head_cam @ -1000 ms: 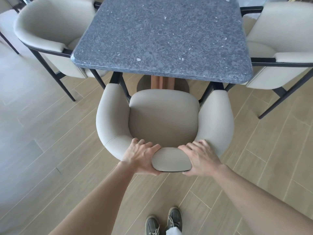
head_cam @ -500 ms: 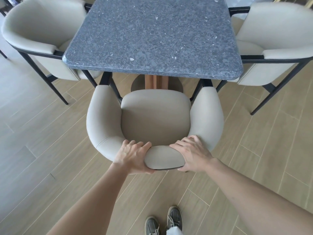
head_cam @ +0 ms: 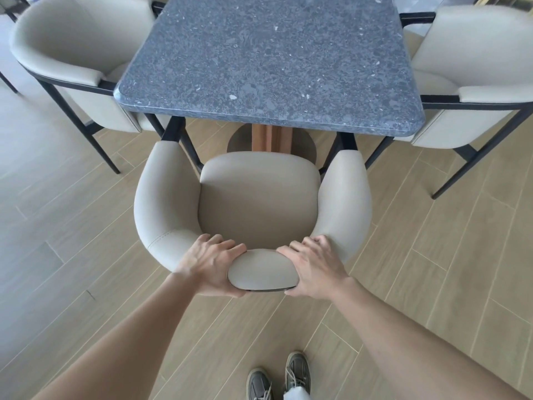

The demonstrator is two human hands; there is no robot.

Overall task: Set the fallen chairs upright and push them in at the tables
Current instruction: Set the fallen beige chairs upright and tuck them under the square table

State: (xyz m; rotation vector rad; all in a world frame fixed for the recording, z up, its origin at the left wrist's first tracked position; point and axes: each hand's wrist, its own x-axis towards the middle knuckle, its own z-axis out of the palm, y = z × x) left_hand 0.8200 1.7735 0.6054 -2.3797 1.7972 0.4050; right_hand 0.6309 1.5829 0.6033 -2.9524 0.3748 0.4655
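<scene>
Wood-look floor (head_cam: pixel 86 255); both hands (head_cam: pixel 212 265) grip unbranded chair (head_cam: pixel 259 203).

Single head view looks steeply down, close over chair (head_cam: pixel 256 203) and table (head_cam: pixel 268 62)

Table edge (head_cam: pixel 268 122) blocks ahead; flanking floor (head_cam: pixel 72 226) open.

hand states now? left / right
Left hand: closed on the curved backrest of the beige upholstered armchair.
Right hand: closed on the same backrest.
</scene>
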